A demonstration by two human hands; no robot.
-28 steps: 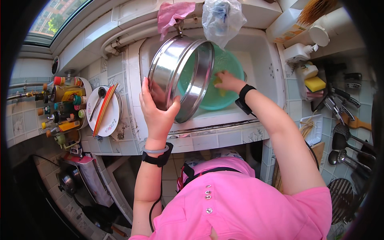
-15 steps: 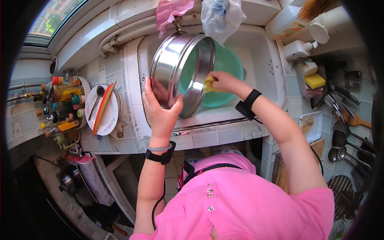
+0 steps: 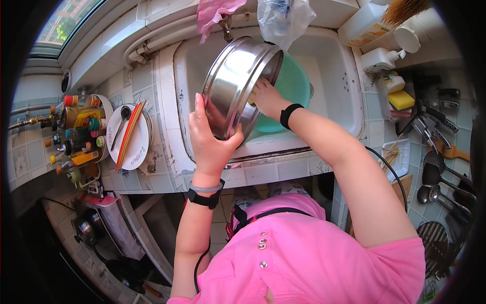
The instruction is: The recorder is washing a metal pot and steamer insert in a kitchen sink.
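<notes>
A shiny steel steamer ring (image 3: 227, 83) is tilted on its side over the left part of the white sink (image 3: 331, 114). Gripping its lower left rim, my left hand (image 3: 215, 139) has the thumb at the near edge and the fingers along the outer wall. My right hand (image 3: 269, 100) reaches into the ring's opening and presses a yellow cloth (image 3: 251, 102) against the inner wall. Only a sliver of that cloth shows; the fingers hide the rest. Behind the ring, a green basin (image 3: 296, 83) sits in the sink.
A faucet (image 3: 227, 31) with a pink cloth (image 3: 216, 14) over it rises behind the ring. Plates (image 3: 135, 157) with chopsticks and a spoon stand left, beside bottles (image 3: 81, 119). On the right are a yellow sponge (image 3: 401, 100), a pump bottle (image 3: 377, 60) and hanging utensils (image 3: 431, 169).
The ring has shifted right and turned, showing more of its outer wall. My right hand has moved left, deeper into the opening, with the cloth. The left hand has moved slightly right with the ring.
</notes>
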